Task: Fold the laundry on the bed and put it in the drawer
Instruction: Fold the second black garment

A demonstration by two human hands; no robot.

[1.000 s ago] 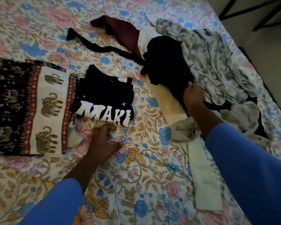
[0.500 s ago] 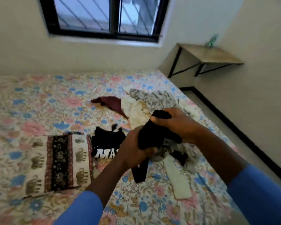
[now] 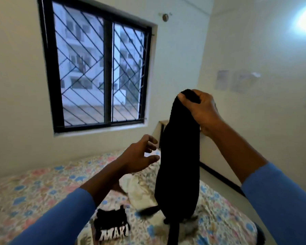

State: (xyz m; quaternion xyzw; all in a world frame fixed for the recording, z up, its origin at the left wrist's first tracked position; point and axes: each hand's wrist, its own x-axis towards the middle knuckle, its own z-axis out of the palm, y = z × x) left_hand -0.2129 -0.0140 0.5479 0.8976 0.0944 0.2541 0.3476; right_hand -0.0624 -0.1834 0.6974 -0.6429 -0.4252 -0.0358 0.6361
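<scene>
Head view: our right hand [image 3: 200, 110] grips a black garment [image 3: 179, 156], hanging unfolded above the bed [image 3: 34, 190]; our left hand [image 3: 140, 156] reaches for it, fingers spread. One shirt [image 3: 111, 225] lies folded; a pale heap [image 3: 140, 188] waits; no drawer shows.

I see a bed w/ pink-and-blue floral sheet [image 3: 34, 191]. On it: folded black T-shirt w/ white lettering [image 3: 111, 225] at front; crumpled cream cloth [image 3: 138, 189] just behind it, to the right.
</scene>
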